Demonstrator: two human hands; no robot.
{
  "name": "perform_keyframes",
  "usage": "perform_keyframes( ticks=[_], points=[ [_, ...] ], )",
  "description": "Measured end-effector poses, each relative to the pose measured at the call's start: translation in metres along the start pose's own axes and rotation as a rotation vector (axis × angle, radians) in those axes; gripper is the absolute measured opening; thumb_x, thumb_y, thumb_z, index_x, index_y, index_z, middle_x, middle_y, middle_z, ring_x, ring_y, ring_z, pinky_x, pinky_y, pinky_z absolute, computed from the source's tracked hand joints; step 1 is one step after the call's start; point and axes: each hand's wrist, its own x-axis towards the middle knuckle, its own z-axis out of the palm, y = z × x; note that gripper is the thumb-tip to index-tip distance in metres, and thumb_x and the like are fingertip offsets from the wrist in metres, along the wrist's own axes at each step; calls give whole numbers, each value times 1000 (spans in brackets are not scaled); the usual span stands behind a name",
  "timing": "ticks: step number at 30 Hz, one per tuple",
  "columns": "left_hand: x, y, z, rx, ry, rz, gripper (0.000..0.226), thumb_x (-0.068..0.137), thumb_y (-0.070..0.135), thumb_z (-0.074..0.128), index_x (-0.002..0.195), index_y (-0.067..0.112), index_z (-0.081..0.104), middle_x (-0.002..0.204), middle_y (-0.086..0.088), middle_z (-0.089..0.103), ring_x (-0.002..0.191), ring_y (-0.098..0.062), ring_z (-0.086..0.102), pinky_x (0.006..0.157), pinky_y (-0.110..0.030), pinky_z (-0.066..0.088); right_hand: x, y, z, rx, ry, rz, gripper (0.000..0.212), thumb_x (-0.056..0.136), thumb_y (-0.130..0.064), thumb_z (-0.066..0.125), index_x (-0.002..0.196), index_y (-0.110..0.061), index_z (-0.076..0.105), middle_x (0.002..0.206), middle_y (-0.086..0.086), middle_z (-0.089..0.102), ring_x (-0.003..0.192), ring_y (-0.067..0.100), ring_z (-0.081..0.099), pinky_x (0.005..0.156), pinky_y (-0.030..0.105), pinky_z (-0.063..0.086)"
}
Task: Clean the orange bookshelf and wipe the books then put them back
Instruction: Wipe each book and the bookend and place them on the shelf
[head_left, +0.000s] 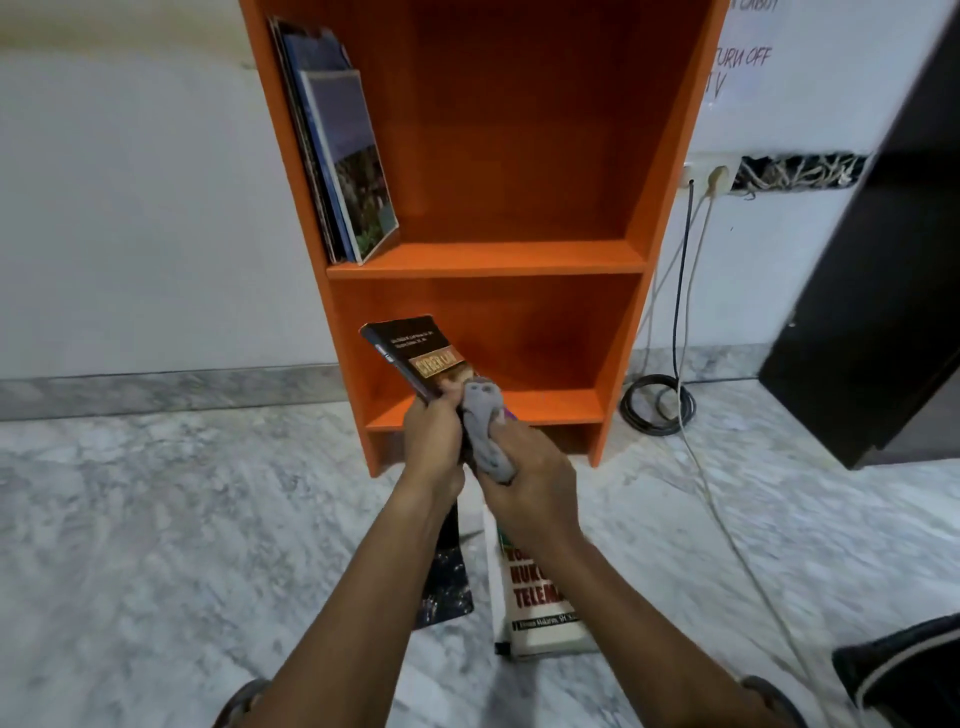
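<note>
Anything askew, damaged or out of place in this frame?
Nothing looks damaged. Two books lie on the marble floor in front of the orange bookshelf, apparently awaiting wiping. The returned books lean against the upper shelf's left wall. The left hand holds a dark book; the right hand presses a grey cloth against it.

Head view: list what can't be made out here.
- Black book: lower cover hidden by the left hand and grey cloth.
- White book on the floor: title cut by the right forearm.
- Dark book: mostly behind the left forearm.
- Wall notice: cropped, blurred.
</note>
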Motion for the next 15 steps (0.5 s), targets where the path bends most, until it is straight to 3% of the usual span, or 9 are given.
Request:
perform_keyframes(
  ticks=[1,3,5,6,8,10,13,15],
  points=[
    [0,4,-4,-34,-7,-7,22,103,20,55,116,6,67,112,-17,72,98,-32,69,83,-43,57,-1,0,2,1,-74,-1,25,98,-45,56,119,-33,64,114,-8,64,106,18,58,84,40,51],
    [-7,15,-7,-47,-108,-21,23,106,20,48,113,9,67,107,-15,73,94,-31,70,83,-45,53,5,3,2,44,-169,98,55,101,-63,40,148,-36,47,150,-6,48,142,20,39,115,39,34],
    [-16,27,-3,14,-205,-35,23,107,22,45,113,15,66,104,-9,78,96,-29,72,84,-51,54,19,4,-7,90,-155,250,69,96,-73,29,155,-37,36,164,-7,30,154,15,18,122,37,18],
    [-20,33,0,37,-242,-51,22,107,21,45,111,18,67,100,-6,79,95,-29,72,87,-54,54,27,6,-14,180,-123,320,67,97,-72,31,154,-37,39,161,-8,34,151,13,24,121,35,22],
    [-27,51,6,23,-294,-88,19,104,15,49,110,16,66,101,-10,77,98,-32,69,95,-59,51,49,6,-38,464,-55,428,43,104,-57,39,139,-35,53,135,-11,59,131,9,53,104,24,44],
    [-27,72,8,10,-355,-80,19,103,10,47,112,11,65,103,-14,74,101,-33,67,99,-54,50,73,8,-61,751,-88,539,22,109,-39,42,120,-38,60,118,-14,69,113,4,64,88,18,52],
    [-17,116,11,113,-463,-12,21,105,13,46,110,12,66,97,-10,74,94,-25,70,91,-42,55,105,14,-84,1021,-198,558,24,106,-24,49,121,-25,68,126,9,71,116,23,67,100,40,54],
    [-2,145,13,217,-479,53,20,105,15,47,112,15,65,95,-5,77,93,-21,72,84,-37,57,126,11,-90,1044,-174,494,24,102,-17,56,122,-13,68,122,17,72,112,30,68,101,45,55]
  ],
)
